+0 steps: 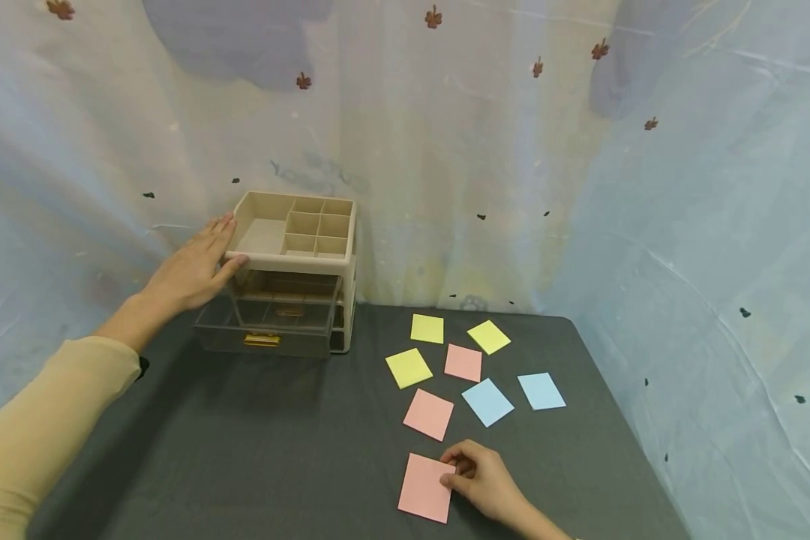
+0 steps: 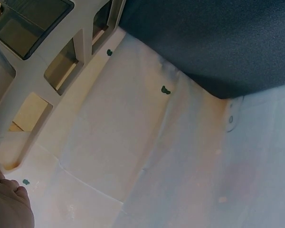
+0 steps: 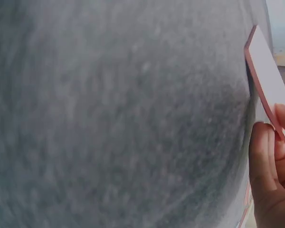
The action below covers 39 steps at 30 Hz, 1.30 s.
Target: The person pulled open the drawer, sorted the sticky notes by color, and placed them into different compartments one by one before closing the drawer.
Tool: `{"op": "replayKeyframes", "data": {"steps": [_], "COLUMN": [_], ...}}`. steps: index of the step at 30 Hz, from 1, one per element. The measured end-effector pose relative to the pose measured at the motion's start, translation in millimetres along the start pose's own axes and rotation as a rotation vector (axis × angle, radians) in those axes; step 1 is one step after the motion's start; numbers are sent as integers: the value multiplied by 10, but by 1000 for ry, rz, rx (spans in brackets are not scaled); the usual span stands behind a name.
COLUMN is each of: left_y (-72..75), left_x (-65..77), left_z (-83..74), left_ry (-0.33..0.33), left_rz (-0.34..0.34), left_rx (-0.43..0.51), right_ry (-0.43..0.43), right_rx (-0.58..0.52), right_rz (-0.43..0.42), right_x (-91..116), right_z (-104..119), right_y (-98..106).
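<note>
Pink pad point(image 1: 421, 489) is at the near side of the desk point(image 1: 277, 450), its right edge pinched between the thumb and curled fingers of the right hand point(image 1: 482, 480). The left hand point(image 1: 192, 266), fingers extended and thumb spread from them, rests on the left side of the organizer point(image 1: 290, 262) at far left, thumb on its near rim. Below, a clear drawer point(image 1: 297, 344) juts out nearward. Two more pink pads point(image 1: 428, 415), three yellow pads point(image 1: 409, 368) and two blue pads point(image 1: 487, 402) lie beyond the right hand.
</note>
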State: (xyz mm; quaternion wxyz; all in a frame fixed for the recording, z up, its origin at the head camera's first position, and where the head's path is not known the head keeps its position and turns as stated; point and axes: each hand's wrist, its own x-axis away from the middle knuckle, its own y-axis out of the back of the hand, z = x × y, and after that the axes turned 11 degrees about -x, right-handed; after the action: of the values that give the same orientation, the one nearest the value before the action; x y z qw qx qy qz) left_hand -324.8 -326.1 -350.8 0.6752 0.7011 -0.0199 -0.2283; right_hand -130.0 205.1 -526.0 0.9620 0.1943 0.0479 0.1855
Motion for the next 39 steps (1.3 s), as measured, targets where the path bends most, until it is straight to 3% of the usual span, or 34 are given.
{"op": "replayKeyframes", "data": {"steps": [17,29,39], "left_y": [-9,17,6], "left_x": [-1,5,7], "left_z": [10,-10,-5], "left_ry": [4,11,13], "left_rz": [5,10,10], "left_rx": [-12,-12,-6], "right_ry": [23,183,231], "right_rx": [-204,-219,-244], "right_rz": [-46,-107,-167], "right_x": [24,-113,-229], "right_z": [100,243,376], "right_y": [28,39,-17]}}
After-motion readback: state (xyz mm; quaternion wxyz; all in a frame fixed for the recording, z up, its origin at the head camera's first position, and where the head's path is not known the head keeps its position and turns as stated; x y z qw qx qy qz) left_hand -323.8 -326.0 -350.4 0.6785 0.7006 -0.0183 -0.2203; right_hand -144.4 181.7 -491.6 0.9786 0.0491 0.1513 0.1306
